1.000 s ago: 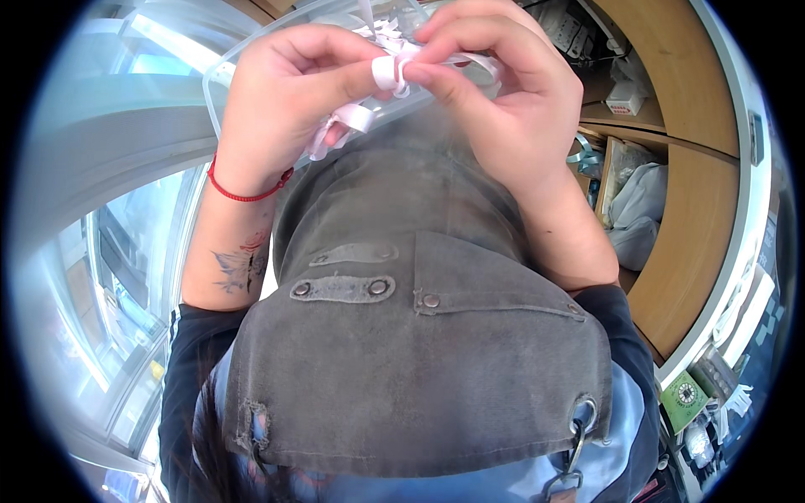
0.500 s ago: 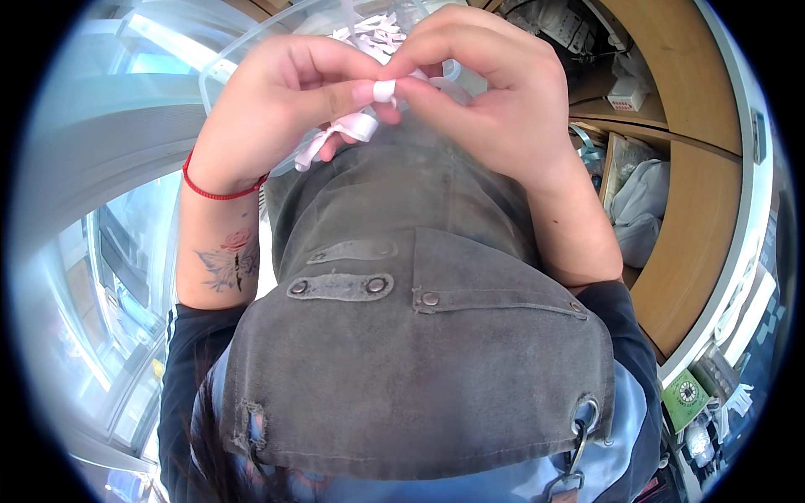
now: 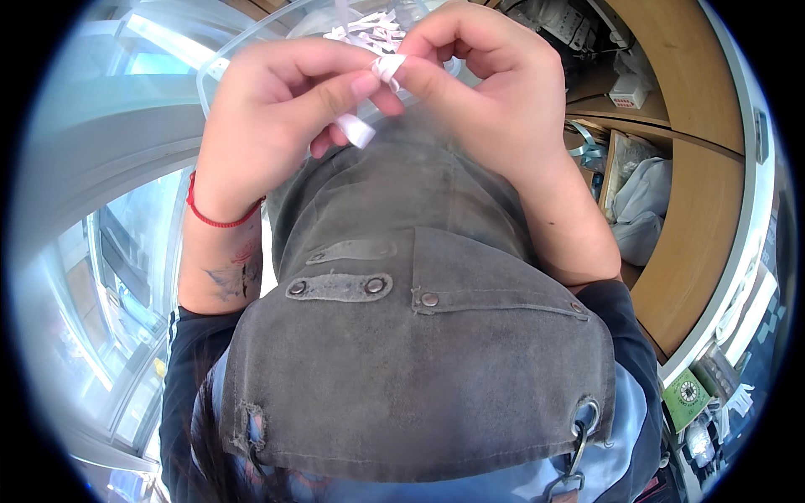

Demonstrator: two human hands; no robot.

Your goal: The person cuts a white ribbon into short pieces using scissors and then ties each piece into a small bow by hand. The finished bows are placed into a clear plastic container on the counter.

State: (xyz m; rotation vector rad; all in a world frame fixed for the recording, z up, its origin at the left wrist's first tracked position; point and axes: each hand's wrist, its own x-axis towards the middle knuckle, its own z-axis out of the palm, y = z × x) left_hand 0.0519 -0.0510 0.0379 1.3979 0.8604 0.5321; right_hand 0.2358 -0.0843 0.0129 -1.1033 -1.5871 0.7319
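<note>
A narrow, pale pink ribbon (image 3: 388, 70) is bunched into a small loop or knot between my two hands, at the top of the view. My left hand (image 3: 293, 101) pinches it from the left with thumb and forefinger. A loose length of the same ribbon hangs below the left fingers. From the right, my right hand (image 3: 490, 80) pinches the knot with its thumb and forefinger. Behind the hands, several pale ribbon pieces (image 3: 373, 32) lie in a clear plastic tub (image 3: 207, 71).
A grey apron (image 3: 419, 360) covers my lap and chest. To the right stands a wooden shelf unit (image 3: 700, 210) with a small white box (image 3: 627, 90) and a grey-white bag (image 3: 644, 197). A green card (image 3: 686, 398) lies at the lower right.
The ribbon has gone from a flat loop to a crossed, tighter bunch. Its hanging end shows shorter below my left fingers. Both hands have shifted slightly.
</note>
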